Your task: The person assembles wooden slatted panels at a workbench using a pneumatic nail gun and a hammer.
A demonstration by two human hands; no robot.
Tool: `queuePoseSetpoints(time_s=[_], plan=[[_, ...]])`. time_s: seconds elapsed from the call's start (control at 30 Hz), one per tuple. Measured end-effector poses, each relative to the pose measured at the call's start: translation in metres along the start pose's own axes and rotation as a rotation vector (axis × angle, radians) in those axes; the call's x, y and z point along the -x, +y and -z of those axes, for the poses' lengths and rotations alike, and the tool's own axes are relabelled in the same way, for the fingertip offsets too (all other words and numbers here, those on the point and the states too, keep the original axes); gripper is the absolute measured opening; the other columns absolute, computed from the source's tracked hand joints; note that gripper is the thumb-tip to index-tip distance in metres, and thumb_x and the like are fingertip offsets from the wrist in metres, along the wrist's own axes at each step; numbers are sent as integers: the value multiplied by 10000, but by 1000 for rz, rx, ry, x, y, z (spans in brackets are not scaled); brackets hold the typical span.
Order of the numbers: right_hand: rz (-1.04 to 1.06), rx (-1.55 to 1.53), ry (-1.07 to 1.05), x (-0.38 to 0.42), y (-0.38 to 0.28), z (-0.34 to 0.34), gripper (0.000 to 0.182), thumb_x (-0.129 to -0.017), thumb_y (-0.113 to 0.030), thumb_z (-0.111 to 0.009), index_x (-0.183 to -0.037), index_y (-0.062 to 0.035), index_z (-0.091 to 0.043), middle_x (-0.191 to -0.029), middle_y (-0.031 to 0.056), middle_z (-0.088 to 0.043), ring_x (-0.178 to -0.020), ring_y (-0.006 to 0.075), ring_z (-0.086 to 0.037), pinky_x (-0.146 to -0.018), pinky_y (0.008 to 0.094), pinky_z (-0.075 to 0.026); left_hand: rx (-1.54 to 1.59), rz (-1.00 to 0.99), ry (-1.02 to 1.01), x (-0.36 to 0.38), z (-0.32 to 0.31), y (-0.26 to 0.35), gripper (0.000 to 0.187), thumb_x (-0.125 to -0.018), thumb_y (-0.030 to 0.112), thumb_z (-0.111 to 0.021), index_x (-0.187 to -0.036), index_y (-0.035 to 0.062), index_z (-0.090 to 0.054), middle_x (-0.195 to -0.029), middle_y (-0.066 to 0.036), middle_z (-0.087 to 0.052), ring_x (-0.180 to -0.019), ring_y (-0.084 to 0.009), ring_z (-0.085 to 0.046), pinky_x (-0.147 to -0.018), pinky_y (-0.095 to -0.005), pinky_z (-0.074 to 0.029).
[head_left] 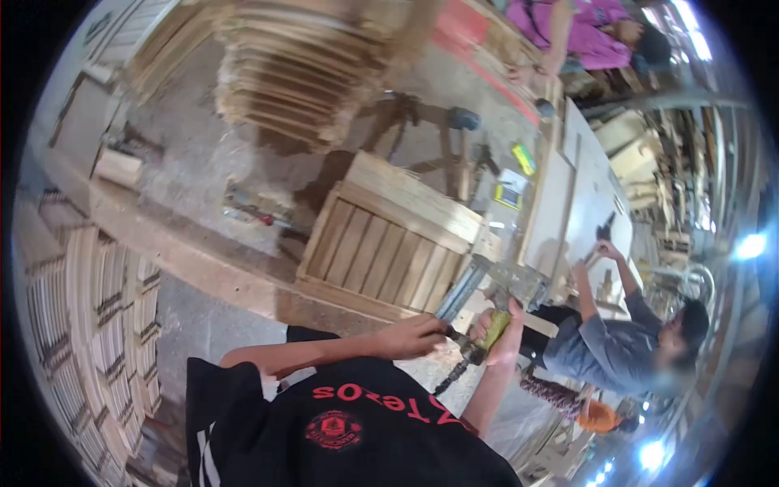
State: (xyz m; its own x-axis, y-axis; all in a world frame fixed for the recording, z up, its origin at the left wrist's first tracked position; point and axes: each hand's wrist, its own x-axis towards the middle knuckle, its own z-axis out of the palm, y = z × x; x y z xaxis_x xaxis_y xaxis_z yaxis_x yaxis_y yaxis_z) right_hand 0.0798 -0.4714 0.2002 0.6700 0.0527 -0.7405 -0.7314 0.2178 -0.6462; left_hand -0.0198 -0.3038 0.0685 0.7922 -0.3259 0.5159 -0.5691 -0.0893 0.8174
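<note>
My right hand [505, 333] is closed round a yellow-green tool [497, 329], whose exact kind I cannot make out. Dark metal fittings [472, 351] sit at its lower end, and a black hose-like piece [450, 378] trails below them. My left hand [415, 335] has its fingers curled beside a small dark part near the tool; what they grip is hidden. Just beyond both hands, a slatted wooden piece [381, 252] rests on the workbench. A long grey metal bar [462, 290] lies along its right corner, close to the tool.
Stacked wooden frames [284, 77] stand at the far side. A hammer [463, 122], a yellow-and-white box [509, 193] and a red-handled tool [264, 217] lie about. To the right, a person in grey [608, 341] works at a white board [584, 195]; another in purple [584, 28] is beyond.
</note>
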Motion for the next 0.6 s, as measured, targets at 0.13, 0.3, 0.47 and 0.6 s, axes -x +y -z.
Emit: queuePoseSetpoints(time_s=[0.13,0.3,0.47,0.6], plan=[[58,-98,-28,7,-12,11,471,-899,-532,-498,-1082,-105,-573,-563,-4,-416,-458,157,-411,-487,325,-373,-53,-42,64,-11,3,6,288,-824,92,-712,-1072,27,-582,-1173,-153,-551,-1074,-322,-551,-890,-405,-483],[135,-122,-39,12,-6,17,484,-913,-535,-466,-1101,-103,-578,-556,-13,-422,-449,144,-418,-491,320,-388,-216,-91,73,-9,7,10,330,-805,117,-739,-1083,39,-579,-1085,-117,-585,-1034,-301,-558,-861,-377,-493],[148,-202,-65,20,-2,25,478,-921,-530,-465,-1068,-92,-589,-561,-10,-423,-449,143,-416,-480,310,-379,-163,-55,107,-6,-3,17,324,-773,83,-769,-1005,43,-546,-1014,-117,-570,-969,-306,-556,-801,-384,-486],[198,-252,-106,32,1,47,463,-927,-498,-462,-1092,-83,-585,-577,-9,-436,-467,155,-423,-508,331,-392,-16,17,201,-9,-26,24,340,-763,67,-787,-939,57,-497,-972,-122,-554,-895,-308,-546,-721,-398,-455]])
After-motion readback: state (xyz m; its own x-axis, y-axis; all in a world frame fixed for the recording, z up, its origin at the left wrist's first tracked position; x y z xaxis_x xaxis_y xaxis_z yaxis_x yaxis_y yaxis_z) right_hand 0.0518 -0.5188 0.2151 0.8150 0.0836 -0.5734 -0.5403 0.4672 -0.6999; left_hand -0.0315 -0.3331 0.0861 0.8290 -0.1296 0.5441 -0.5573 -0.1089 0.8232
